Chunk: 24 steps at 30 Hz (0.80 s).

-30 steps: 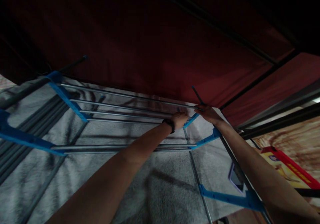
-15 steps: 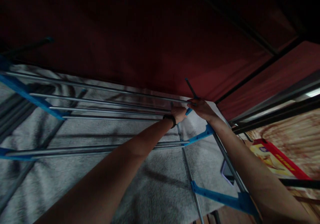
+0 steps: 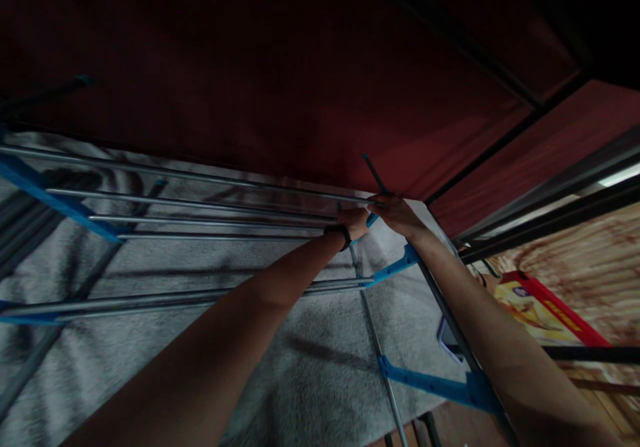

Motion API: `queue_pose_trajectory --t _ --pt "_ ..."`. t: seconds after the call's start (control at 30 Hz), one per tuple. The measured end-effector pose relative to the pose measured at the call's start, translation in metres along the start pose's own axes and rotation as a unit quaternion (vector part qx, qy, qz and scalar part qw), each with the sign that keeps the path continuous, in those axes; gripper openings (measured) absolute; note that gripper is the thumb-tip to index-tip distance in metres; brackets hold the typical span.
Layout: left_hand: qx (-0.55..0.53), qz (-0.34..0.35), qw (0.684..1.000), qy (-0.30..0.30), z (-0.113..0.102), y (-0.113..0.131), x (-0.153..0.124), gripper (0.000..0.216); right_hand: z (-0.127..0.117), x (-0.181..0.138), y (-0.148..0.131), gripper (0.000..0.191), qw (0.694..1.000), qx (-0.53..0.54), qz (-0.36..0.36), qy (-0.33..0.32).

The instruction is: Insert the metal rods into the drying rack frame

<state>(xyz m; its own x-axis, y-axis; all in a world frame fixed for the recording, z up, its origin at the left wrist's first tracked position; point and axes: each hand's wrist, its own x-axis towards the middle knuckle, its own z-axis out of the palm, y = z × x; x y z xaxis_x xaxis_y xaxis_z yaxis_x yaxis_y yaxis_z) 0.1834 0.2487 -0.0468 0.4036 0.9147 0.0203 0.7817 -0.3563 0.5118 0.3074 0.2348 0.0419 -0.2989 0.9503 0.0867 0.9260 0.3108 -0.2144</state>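
Observation:
Metal tubes (image 3: 225, 220) and blue plastic brackets form a rack frame lying along a grey blanket (image 3: 320, 360). My left hand (image 3: 354, 222), with a black band at the wrist, is closed around the right ends of the middle tubes, by a blue bracket (image 3: 371, 219). Just to its right, my right hand (image 3: 395, 214) grips the same bracket near the end of the top tube (image 3: 250, 182) and an upright post (image 3: 374, 172). The fingers of both hands partly hide the joint. A lower blue bracket (image 3: 393, 272) holds another pair of tubes below my hands.
A dark red fabric wall (image 3: 300, 100) rises behind the rack. Blue end brackets (image 3: 60, 197) sit at the left beside dark grey tubes (image 3: 30, 227). On the right lie a phone-like object (image 3: 449, 340) and a red and yellow box (image 3: 545, 307), near black bars.
The whole view has shifted slightly, so the rack and both hands appear a little further left. Both hands keep their hold at the same joint.

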Motion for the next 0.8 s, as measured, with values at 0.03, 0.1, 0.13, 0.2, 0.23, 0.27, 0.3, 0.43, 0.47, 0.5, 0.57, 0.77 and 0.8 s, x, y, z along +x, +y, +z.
queue_pose_trajectory --t 0.03,0.1,0.13,0.2,0.23,0.27,0.3,0.43,0.47,0.5,0.57,0.77,0.8 --pt "-0.001 -0.001 1.0 0.0 -0.001 0.0 0.0 0.032 0.001 0.0 0.001 0.025 1.0 0.001 -0.001 0.001" --pt "-0.004 -0.002 1.0 -0.001 -0.003 0.001 0.001 0.034 0.001 0.0 0.003 0.026 1.0 0.004 0.001 0.002" --pt "-0.006 -0.001 1.0 -0.001 -0.005 0.002 0.001 0.035 0.001 0.0 0.003 0.026 1.0 0.007 0.004 0.003" --pt "-0.009 0.0 1.0 0.0 -0.009 0.003 0.003 0.036 0.001 -0.001 0.004 0.027 1.0 0.012 0.013 0.0" --pt "-0.011 0.001 1.0 0.0 -0.011 0.004 0.004 0.038 0.0 -0.001 0.004 0.027 1.0 0.015 0.016 -0.003" --pt "-0.013 0.004 1.0 -0.001 -0.013 0.004 0.005 0.039 0.0 -0.001 0.004 0.027 1.0 0.017 0.02 -0.006" --pt "-0.015 0.007 1.0 -0.002 -0.015 0.004 0.005 0.041 -0.002 -0.002 0.003 0.028 0.999 0.02 0.023 -0.011" --pt "-0.019 0.026 0.999 0.003 -0.019 0.004 0.001 0.045 -0.006 -0.001 -0.002 0.03 0.998 0.025 0.035 -0.041" --pt "-0.02 0.03 0.999 0.008 -0.018 0.004 -0.001 0.045 -0.007 -0.001 -0.004 0.03 0.998 0.022 0.036 -0.045" --pt "-0.021 0.033 0.999 0.014 -0.017 0.003 -0.002 0.045 -0.008 -0.001 -0.005 0.03 0.998 0.017 0.038 -0.046" --pt "-0.024 0.038 0.999 0.024 -0.014 0.002 -0.003 0.045 -0.009 -0.002 -0.007 0.03 0.998 0.008 0.044 -0.042" --pt "-0.032 0.054 0.998 0.031 -0.012 -0.001 -0.002 0.041 -0.008 -0.001 -0.007 0.031 0.997 0.018 0.056 -0.047" --pt "-0.033 0.056 0.997 0.031 -0.012 -0.002 -0.002 0.041 -0.008 -0.001 -0.007 0.031 0.997 0.024 0.057 -0.046"
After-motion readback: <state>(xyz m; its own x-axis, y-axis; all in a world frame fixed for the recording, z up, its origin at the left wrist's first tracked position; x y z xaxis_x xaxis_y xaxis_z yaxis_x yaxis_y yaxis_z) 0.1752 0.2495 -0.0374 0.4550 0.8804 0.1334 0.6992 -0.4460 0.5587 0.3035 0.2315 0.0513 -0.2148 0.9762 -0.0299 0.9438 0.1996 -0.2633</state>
